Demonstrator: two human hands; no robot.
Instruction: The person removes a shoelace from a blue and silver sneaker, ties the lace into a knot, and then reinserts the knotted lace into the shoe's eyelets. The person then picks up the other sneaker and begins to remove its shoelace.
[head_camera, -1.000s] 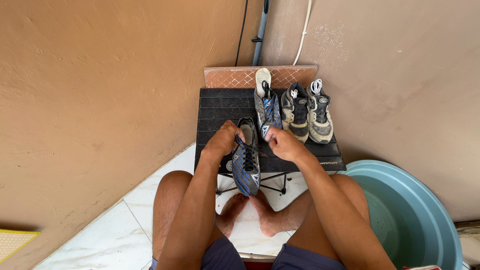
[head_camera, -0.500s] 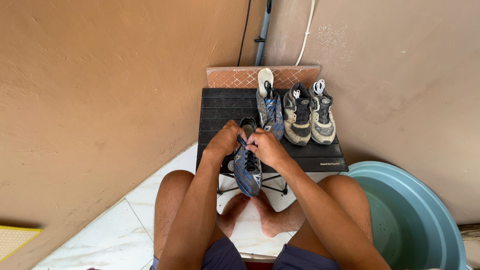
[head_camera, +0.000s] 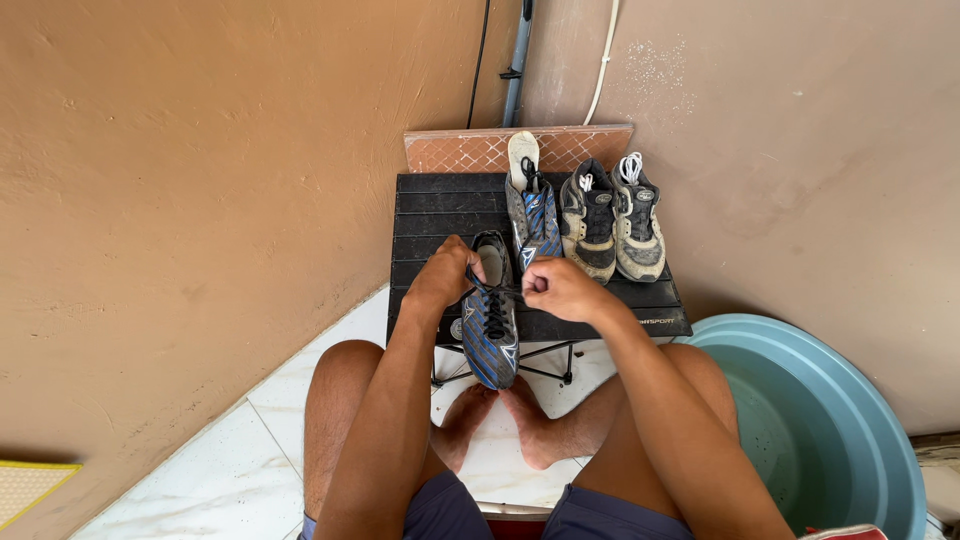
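Note:
A blue and black sports shoe (head_camera: 490, 325) with black laces lies toe toward me at the front edge of a small black slatted table (head_camera: 430, 215). My left hand (head_camera: 443, 275) grips the shoe's left side near its opening. My right hand (head_camera: 558, 288) is closed on a black lace pulled taut to the right of the shoe. The matching blue shoe (head_camera: 530, 205) stands on the table behind, with its white insole sticking up.
A pair of dirty grey and black shoes (head_camera: 612, 220) sits at the table's right. A reddish tile (head_camera: 520, 148) leans on the wall behind. A light blue plastic basin (head_camera: 820, 420) stands at the right. My bare feet rest on white floor tiles below the table.
My right hand has moved from above the shoe's tongue out to the right, drawing the lace taut. The left hand stays on the shoe.

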